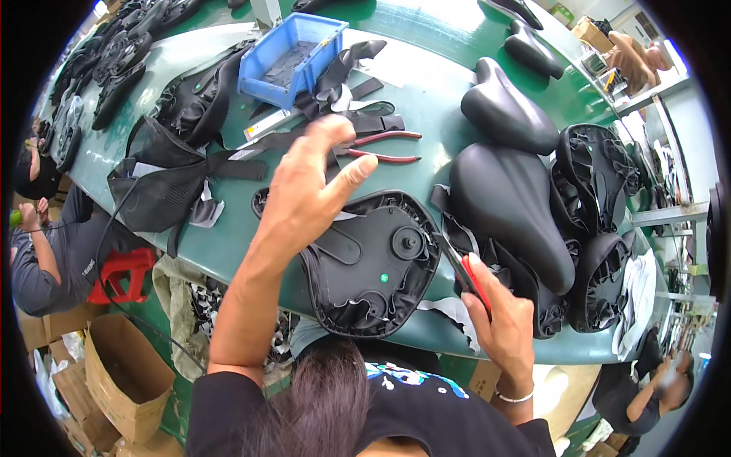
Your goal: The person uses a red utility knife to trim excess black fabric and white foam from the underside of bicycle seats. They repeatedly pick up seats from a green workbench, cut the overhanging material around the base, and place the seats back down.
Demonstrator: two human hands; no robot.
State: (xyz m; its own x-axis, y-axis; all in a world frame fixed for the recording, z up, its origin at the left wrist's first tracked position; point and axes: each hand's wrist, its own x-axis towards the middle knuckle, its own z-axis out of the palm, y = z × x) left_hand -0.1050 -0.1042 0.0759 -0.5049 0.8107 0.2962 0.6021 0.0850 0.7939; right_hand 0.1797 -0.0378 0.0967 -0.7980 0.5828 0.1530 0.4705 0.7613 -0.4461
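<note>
A bicycle saddle [358, 278] lies upside down in front of me, its black underside showing a round boss, a small green sticker and gathered cover material round the rim. My left hand [308, 179] is raised over its far left side, thumb and fingers apart, holding nothing visible. Just past that hand lie red-handled pliers [392, 158], their jaws partly hidden by the fingers. My right hand [502, 316] is closed round a red-and-black utility knife [474, 280], whose narrow tip points at the right rim of the saddle. Whether the tip touches the rim I cannot tell.
A blue bin [293, 61] holding dark scraps stands at the back. Finished-looking black saddles [510, 206] and upturned ones crowd the right. A black mesh bag [164, 183] and straps lie left. A cardboard box [129, 377] is on the floor; other people sit around.
</note>
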